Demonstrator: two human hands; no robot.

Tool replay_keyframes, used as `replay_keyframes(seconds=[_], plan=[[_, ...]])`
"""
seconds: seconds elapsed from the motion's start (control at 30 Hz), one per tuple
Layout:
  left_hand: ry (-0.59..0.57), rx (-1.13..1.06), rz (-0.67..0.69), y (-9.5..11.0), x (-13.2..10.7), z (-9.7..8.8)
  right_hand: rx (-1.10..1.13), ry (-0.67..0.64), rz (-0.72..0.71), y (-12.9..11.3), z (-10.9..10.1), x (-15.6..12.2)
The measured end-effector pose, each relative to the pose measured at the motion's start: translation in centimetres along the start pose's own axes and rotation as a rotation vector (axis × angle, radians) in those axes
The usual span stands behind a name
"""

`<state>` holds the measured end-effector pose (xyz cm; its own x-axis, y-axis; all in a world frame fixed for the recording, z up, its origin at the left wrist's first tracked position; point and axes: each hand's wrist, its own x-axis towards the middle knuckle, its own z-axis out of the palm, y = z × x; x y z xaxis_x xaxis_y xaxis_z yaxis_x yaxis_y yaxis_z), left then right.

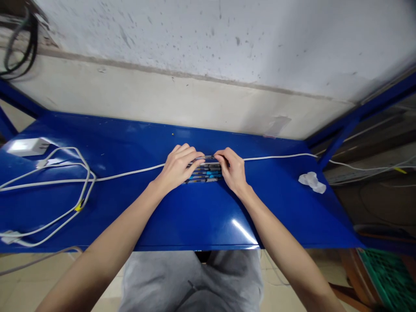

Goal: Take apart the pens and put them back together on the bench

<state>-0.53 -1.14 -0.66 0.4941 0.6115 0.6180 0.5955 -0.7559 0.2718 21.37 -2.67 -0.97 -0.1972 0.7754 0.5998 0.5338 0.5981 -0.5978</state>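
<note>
Several slim pens (208,174) with clear, dark and light-blue parts lie side by side on the blue table (201,221). My left hand (182,164) is at their left end, thumb and fingers pinched on the farthest pen (209,157). At that pen's other end, the fingertips of my right hand (232,167) close on it too. My hands cover the ends of several pens. A white cable (136,171) runs across the table and passes behind or under both hands; exactly how is hidden.
At the left are looped white cables (86,173), a white power adapter (28,147) and a plug (11,237). A crumpled white scrap (312,182) lies at the right. The wall (195,95) borders the far edge. Below right is a green crate (390,277).
</note>
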Motion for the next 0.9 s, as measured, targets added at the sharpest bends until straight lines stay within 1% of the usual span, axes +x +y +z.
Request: replay_keyframes(seconds=[0.1,0.17,0.3,0.57,0.63,0.73,0.8,0.9], plan=[[-0.025,-0.012,-0.025,-0.1,0.0,0.0,0.041,0.024,-0.029,0.0,0.0,0.1],[-0.027,-0.014,-0.041,-0.2,-0.1,0.1,0.045,0.017,-0.030,0.1,0.1,0.0],[0.004,0.005,-0.044,-0.5,-0.2,0.3,0.028,-0.012,0.004,0.2,0.3,-0.1],[0.074,0.030,-0.005,-0.6,-0.2,0.3,-0.112,-0.064,0.054,0.0,0.5,-0.2],[0.072,0.040,-0.010,-0.6,-0.3,0.4,-0.149,-0.067,0.066,-0.3,0.5,-0.3],[0.033,0.037,-0.018,-0.5,-0.2,0.4,-0.182,-0.062,0.091,-0.6,0.4,-0.4],[0.010,0.037,-0.004,-0.1,0.1,0.1,-0.180,-0.007,0.153,-0.3,0.1,-0.3],[0.020,0.094,0.037,1.2,0.2,-0.8,-0.152,0.199,0.281,1.0,-0.3,-0.2]])
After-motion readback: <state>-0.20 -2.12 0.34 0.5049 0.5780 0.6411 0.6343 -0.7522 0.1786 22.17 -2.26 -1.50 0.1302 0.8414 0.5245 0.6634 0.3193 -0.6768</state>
